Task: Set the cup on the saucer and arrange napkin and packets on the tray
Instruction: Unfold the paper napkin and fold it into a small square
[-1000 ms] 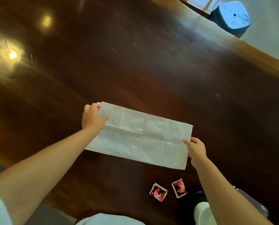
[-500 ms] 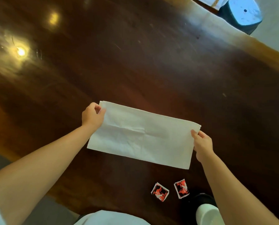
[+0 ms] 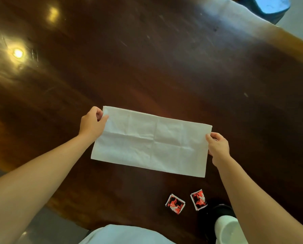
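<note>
1. Left hand (image 3: 91, 125) pinches the far left corner of the white napkin (image 3: 151, 140); right hand (image 3: 217, 147) grips its right edge, the two hands well apart.
2. The napkin is spread out wide between them, creased, over the dark wooden desk (image 3: 147, 59).
3. Nearer the person, two red packets (image 3: 175, 203) lie side by side on the desk.
4. White cup (image 3: 226, 229) sits at the bottom right, partly behind the right forearm, on something dark.

napkin (image 3: 151, 144) on table (image 3: 164, 59), packets (image 3: 175, 203) nearer, cup (image 3: 225, 229) right
</note>
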